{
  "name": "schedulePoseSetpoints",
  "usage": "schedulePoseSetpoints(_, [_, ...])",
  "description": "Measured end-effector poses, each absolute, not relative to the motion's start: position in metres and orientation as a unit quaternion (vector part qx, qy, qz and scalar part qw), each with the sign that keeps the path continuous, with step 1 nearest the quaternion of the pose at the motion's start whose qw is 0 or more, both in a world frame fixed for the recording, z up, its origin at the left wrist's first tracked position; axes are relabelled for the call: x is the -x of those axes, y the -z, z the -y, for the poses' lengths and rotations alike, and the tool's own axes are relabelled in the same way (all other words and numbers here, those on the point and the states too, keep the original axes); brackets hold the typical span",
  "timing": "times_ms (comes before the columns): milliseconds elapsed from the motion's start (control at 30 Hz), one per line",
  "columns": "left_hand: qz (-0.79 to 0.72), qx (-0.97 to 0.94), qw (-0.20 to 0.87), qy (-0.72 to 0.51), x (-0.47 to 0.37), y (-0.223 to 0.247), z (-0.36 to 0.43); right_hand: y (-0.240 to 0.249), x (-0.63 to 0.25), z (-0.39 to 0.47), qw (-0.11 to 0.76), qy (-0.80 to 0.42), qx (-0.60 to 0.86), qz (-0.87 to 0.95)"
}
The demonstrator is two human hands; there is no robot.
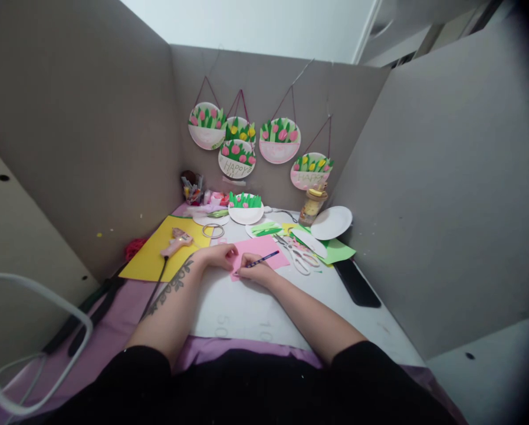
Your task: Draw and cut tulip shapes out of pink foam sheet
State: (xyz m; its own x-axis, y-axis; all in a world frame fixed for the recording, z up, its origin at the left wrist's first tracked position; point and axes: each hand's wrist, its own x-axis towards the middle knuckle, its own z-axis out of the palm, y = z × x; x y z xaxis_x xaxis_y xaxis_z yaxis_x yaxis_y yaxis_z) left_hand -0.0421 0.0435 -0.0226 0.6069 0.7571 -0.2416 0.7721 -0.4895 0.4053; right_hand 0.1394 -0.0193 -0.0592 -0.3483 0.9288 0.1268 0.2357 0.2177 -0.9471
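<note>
A sheet of pink paper (264,248) lies on the white table mat in front of me. My right hand (252,271) grips a dark pencil (268,258), its tip down at the paper's near left part. At the sheet's left edge, my left hand (222,256) rests with bent fingers, holding the paper down. White-handled scissors (300,262) lie just right of the pink sheet. Beyond it stands a white paper plate pocket (245,216) with green paper grass and pink paper flowers. Any mark under the pencil tip is too small to make out.
A pink glue gun (178,241) lies on yellow paper (147,254) at left, with its cord near my left forearm. A black phone (357,283), green paper (340,252) and a white plate (332,222) are at right. Grey partitions enclose the table; finished plates (280,153) hang behind.
</note>
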Motion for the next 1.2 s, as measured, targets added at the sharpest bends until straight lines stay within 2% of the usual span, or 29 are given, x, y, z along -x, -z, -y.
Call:
schedulePoseSetpoints(133, [-0.445, -0.861, 0.244, 0.014, 0.042, 0.021, -0.042, 0.058, -0.138, 0.02, 0.386, -0.429, 0.432, 0.693])
schedulePoseSetpoints(333, [-0.437, -0.864, 0.25, 0.004, 0.044, 0.03, -0.048, 0.059, -0.141, 0.02, 0.361, -0.505, 0.406, 0.671])
schedulePoseSetpoints(567, [-0.462, -0.85, 0.249, -0.048, 0.044, 0.022, -0.044, 0.063, -0.15, 0.009, 0.494, -0.551, 0.41, 0.533])
schedulePoseSetpoints(767, [-0.481, -0.843, 0.201, -0.133, 0.034, 0.01, -0.039, 0.062, -0.16, 0.009, 0.548, -0.423, 0.464, 0.553])
schedulePoseSetpoints(833, [-0.477, -0.831, 0.244, -0.15, 0.028, 0.009, -0.034, 0.063, -0.161, 0.01, 0.544, -0.35, 0.469, 0.601])
schedulePoseSetpoints(933, [-0.461, -0.788, 0.366, -0.181, 0.016, 0.011, -0.023, 0.067, -0.161, 0.008, 0.516, -0.265, 0.468, 0.666])
schedulePoseSetpoints(1033, [-0.44, -0.764, 0.419, -0.217, 0.004, 0.013, -0.013, 0.071, -0.159, 0.006, 0.475, -0.239, 0.462, 0.71])
schedulePoseSetpoints(1200, [-0.478, -0.763, 0.369, -0.232, 0.008, 0.013, -0.018, 0.069, -0.159, 0.008, 0.455, -0.248, 0.448, 0.728])
